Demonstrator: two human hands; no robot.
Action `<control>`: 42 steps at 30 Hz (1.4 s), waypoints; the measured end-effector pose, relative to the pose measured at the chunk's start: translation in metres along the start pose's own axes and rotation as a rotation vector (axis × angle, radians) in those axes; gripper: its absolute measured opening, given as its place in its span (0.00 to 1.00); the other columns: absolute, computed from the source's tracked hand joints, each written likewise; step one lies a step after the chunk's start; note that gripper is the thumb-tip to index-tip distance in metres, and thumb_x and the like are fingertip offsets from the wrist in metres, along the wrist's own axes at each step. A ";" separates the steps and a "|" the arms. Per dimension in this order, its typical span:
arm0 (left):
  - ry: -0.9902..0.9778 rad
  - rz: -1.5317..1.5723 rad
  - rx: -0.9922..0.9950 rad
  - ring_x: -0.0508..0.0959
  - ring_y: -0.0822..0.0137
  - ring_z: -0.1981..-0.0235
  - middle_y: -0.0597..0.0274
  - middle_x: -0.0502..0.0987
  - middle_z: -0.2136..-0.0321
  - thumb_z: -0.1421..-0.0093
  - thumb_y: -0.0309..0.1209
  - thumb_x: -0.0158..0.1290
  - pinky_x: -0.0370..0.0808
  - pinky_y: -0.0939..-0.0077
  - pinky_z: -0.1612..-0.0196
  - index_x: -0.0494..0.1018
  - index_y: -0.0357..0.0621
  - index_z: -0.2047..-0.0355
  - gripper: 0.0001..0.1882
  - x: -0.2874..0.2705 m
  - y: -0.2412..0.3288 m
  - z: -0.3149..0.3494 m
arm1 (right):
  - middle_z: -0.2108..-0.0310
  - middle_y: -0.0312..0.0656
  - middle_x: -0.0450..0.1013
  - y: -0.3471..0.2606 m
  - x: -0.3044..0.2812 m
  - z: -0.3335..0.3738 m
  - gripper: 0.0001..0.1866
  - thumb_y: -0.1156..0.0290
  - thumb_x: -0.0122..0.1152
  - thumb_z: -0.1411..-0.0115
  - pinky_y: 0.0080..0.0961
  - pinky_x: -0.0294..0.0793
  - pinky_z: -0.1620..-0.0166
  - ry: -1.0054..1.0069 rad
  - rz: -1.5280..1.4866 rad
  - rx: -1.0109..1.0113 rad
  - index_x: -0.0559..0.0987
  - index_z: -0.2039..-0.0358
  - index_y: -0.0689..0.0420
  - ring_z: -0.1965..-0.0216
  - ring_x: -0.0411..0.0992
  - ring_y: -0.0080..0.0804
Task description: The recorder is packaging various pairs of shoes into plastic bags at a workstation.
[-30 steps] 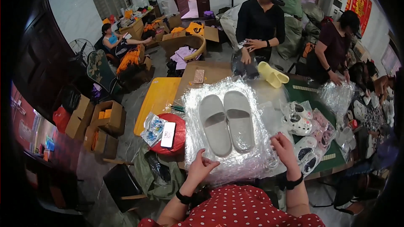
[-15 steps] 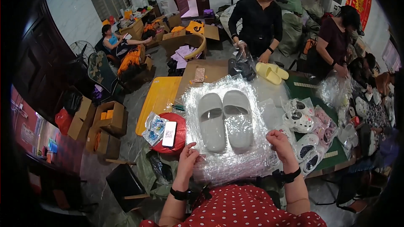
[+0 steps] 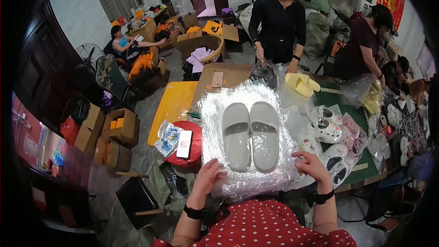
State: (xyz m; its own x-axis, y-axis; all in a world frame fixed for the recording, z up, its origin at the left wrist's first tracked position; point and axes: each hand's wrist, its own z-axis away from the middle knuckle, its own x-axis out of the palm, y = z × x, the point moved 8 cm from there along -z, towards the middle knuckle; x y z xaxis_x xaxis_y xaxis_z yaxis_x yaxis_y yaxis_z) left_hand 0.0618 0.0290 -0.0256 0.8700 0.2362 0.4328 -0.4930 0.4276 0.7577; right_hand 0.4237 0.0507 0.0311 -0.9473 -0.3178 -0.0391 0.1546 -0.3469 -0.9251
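A pair of grey slide slippers (image 3: pixel 238 151) lies side by side, toes away from me, on a thick stack of shiny clear plastic bags (image 3: pixel 212 110). Film glints over the slippers, and I cannot tell if they are inside a bag. At the stack's near left edge is my left hand (image 3: pixel 208 178), its fingers loosely apart and a little blurred. My right hand (image 3: pixel 314 167) hovers by the near right edge, fingers bent but apart, nothing visible in them.
A red round stool (image 3: pixel 194 144) beside the stack bears a white phone (image 3: pixel 184 144) and a bag of small blue pieces. To the right lie bagged white clogs (image 3: pixel 327 126); beyond are yellow slippers (image 3: pixel 299 84) and a co-worker in black (image 3: pixel 279 27).
The grey slippers have shifted slightly right and toward me. Both hands have loosened from a more closed shape. The co-worker in black has moved the yellow slippers slightly right.
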 end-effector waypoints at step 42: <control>-0.147 0.019 0.012 0.73 0.58 0.46 0.44 0.64 0.41 0.40 0.19 0.52 0.71 0.71 0.45 0.45 0.38 0.32 0.39 0.010 0.000 -0.020 | 0.57 0.39 0.77 0.005 0.006 -0.048 0.21 0.74 0.61 0.42 0.14 0.70 0.66 0.097 -0.033 -0.136 0.73 0.47 0.61 0.68 0.70 0.16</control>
State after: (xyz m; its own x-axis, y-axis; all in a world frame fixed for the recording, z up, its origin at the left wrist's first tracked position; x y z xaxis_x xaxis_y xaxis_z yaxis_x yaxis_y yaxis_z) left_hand 0.0709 0.0488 -0.0310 0.8507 0.1135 0.5133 -0.5102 0.4135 0.7541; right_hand 0.4055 0.0892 0.0086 -0.9750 -0.2191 -0.0380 0.0898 -0.2315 -0.9687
